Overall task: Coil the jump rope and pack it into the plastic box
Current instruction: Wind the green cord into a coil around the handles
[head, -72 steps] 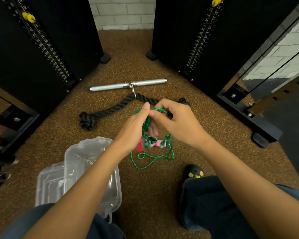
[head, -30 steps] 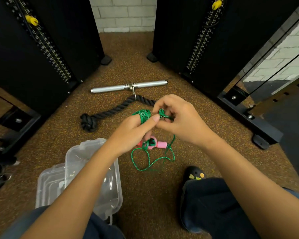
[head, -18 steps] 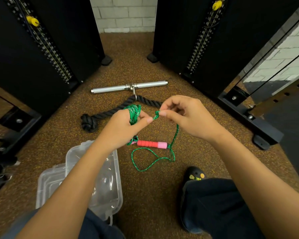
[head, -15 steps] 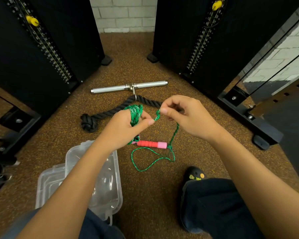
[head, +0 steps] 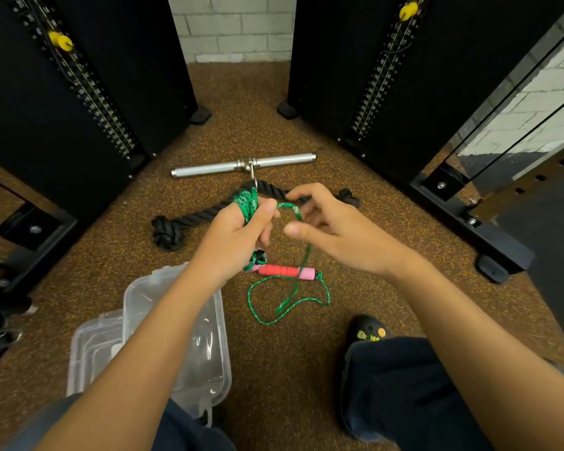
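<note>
The green jump rope (head: 247, 203) is wound in several turns around my left hand (head: 233, 239), which grips the coil above the floor. A loose strand arcs from my left thumb, runs down past my right hand (head: 326, 229) and ends in a slack loop (head: 287, 304) on the floor. My right hand hovers beside that strand with fingers spread and holds nothing. One pink and red handle (head: 287, 272) lies on the floor under my hands. The clear plastic box (head: 189, 336) stands open at the lower left, partly hidden by my left forearm.
A thick black knotted rope (head: 168, 227) clipped to a steel bar (head: 241, 165) lies on the brown rubber floor beyond my hands. Black weight-stack machines (head: 79, 92) stand left and right. The box's clear lid (head: 92, 349) lies left of the box. My shoe (head: 368, 332) is at the lower right.
My right hand has let go of the green strand and opened, drifting slightly right. My left hand keeps the coil, which gained turns over the earlier frames.
</note>
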